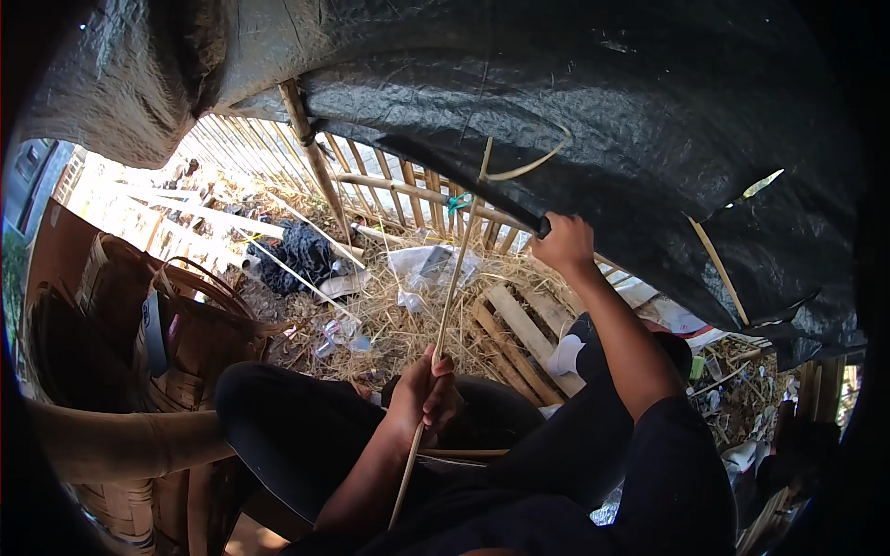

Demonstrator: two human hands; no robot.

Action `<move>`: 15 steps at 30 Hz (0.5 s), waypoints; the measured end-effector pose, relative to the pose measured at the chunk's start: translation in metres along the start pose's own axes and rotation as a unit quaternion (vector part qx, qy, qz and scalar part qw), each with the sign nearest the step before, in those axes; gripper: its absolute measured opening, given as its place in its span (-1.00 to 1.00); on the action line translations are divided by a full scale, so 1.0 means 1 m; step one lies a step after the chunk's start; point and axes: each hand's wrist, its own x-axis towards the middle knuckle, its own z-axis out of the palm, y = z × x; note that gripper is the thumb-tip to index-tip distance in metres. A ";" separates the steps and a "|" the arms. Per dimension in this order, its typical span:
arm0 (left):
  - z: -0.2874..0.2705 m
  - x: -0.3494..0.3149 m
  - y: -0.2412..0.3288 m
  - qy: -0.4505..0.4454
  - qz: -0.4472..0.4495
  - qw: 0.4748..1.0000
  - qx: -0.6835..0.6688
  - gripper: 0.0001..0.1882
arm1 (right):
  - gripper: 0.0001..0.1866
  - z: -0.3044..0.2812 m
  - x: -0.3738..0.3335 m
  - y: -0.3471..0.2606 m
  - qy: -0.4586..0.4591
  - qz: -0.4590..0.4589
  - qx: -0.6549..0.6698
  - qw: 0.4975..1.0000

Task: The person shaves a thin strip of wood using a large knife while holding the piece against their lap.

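Observation:
My left hand (425, 394) is closed around a long, thin bamboo strip (453, 283). The strip slants from my lap up past the fence, and its upper end splits into a bent, peeled sliver (533, 169). My right hand (565, 246), arm stretched forward, grips a dark, long-bladed knife (464, 181). Its blade points up and left, crossing the strip near the top; whether they touch I cannot tell. Against the black sheet the blade's outline is hard to make out. Beneath my left hand another thin strip (468, 454) lies across my lap.
Black plastic sheeting (649, 120) hangs overhead and ahead. Behind it stands a bamboo slat fence (399, 181) with a post (315, 162). Woven baskets (199, 343) and a thick bamboo pole (130, 445) are at the left. Straw, wooden slats (524, 320) and plastic litter cover the ground.

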 end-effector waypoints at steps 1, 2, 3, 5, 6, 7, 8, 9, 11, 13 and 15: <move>0.001 0.000 -0.001 -0.015 0.004 1.000 -0.005 -0.57 | -0.73 -0.013 0.002 0.000 -0.054 -0.016 -0.016 0.998; 0.001 -0.001 -0.001 -0.016 0.004 1.000 -0.004 -0.57 | -0.76 -0.020 0.003 0.001 -0.066 -0.019 -0.026 0.997; 0.002 -0.003 -0.002 -0.032 -0.003 0.999 -0.004 -0.57 | -0.76 -0.013 0.003 0.009 -0.063 -0.015 -0.029 0.997; 0.006 -0.002 -0.004 -0.047 -0.010 0.999 -0.005 -0.57 | -0.75 0.008 0.002 0.021 0.014 0.089 0.009 0.996; 0.009 0.000 -0.004 -0.037 -0.012 0.999 -0.011 -0.57 | -0.77 0.012 -0.001 0.023 0.045 0.097 0.019 0.994; 0.009 -0.002 -0.002 -0.022 -0.010 1.000 -0.016 -0.57 | -0.77 0.007 -0.002 0.013 0.043 0.096 0.023 0.994; 0.008 -0.005 -0.003 -0.001 -0.016 0.999 -0.039 -0.57 | -0.76 -0.002 -0.003 0.005 0.015 0.041 0.021 0.999; 0.007 -0.006 -0.004 -0.002 -0.018 0.999 -0.038 -0.57 | -0.75 -0.014 -0.004 0.003 -0.011 -0.011 0.015 1.000; 0.001 -0.011 -0.005 -0.043 -0.020 0.998 -0.046 -0.59 | -0.73 -0.026 -0.005 0.005 -0.042 -0.029 0.004 0.999; -0.003 -0.018 -0.007 -0.073 -0.019 0.993 -0.093 -0.61 | -0.71 -0.022 -0.003 0.008 -0.073 -0.049 -0.005 0.996; -0.002 -0.020 -0.011 -0.102 -0.019 0.985 -0.140 -0.63 | -0.78 -0.003 0.003 0.010 0.021 0.110 0.060 0.992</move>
